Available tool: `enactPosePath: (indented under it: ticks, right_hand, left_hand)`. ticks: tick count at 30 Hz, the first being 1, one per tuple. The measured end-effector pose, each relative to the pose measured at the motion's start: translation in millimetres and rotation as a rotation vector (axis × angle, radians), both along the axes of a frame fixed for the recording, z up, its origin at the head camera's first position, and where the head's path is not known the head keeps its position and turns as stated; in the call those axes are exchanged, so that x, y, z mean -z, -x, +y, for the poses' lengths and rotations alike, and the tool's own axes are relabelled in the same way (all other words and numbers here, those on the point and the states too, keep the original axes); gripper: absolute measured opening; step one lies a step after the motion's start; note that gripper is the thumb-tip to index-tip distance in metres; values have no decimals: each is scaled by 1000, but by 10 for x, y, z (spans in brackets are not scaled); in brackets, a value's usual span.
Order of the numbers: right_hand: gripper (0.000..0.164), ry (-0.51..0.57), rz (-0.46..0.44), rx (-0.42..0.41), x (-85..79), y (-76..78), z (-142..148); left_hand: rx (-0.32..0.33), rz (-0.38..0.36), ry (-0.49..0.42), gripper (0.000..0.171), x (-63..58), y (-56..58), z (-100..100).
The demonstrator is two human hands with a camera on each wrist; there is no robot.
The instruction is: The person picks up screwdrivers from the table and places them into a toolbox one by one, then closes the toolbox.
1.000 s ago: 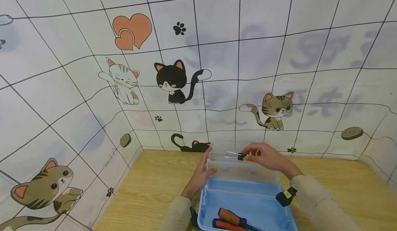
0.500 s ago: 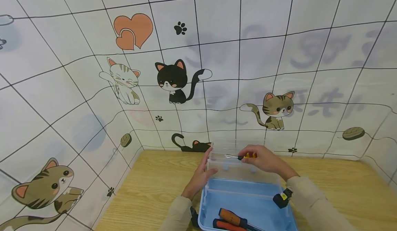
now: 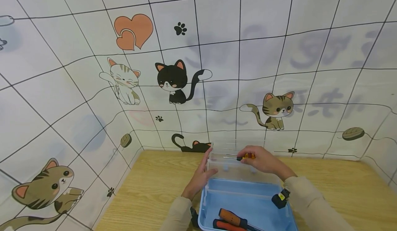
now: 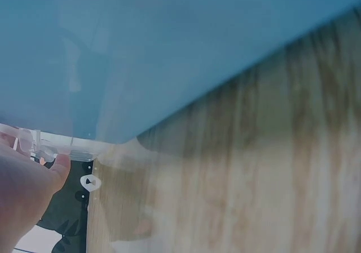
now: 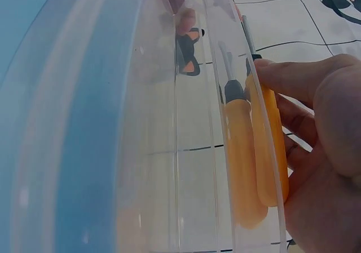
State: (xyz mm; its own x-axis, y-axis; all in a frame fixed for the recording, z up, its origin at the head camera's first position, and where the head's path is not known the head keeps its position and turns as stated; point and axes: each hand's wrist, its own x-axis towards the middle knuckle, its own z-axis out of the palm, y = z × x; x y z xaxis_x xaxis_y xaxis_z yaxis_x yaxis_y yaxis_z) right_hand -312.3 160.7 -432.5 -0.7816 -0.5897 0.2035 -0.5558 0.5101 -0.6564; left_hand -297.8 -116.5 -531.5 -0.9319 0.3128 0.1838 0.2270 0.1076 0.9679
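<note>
A blue toolbox [image 3: 248,200] stands with its clear lid [image 3: 235,172] raised at the back. My left hand [image 3: 200,176] holds the lid's left edge, thumb on the near side. In the left wrist view, that hand [image 4: 28,191] is at the clear plastic rim. My right hand [image 3: 262,158] grips yellow-handled screwdrivers [image 3: 249,156] at the lid's clear compartment, shafts pointing left. In the right wrist view, two yellow handles show: one screwdriver [image 5: 242,163] behind the clear wall, another [image 5: 273,146] under the fingers [image 5: 299,75].
An orange-brown and black screwdriver [image 3: 232,218] and a red-and-black handled tool [image 3: 227,225] lie in the box's base. The box stands on a wooden table [image 3: 149,189]. A cat-print wall covering [image 3: 223,96] rises close behind the lid.
My right hand has moved slightly left and down, bringing the screwdrivers closer together at the lid compartment. The left hand and the box have stayed in place.
</note>
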Motion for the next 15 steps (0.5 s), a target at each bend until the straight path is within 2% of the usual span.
enactPosePath:
  ticks: [15]
  right_hand:
    - [19, 4, -14, 5, 18, -23, 9]
  left_hand:
    - [-6, -14, 5, 80, -29, -23, 11]
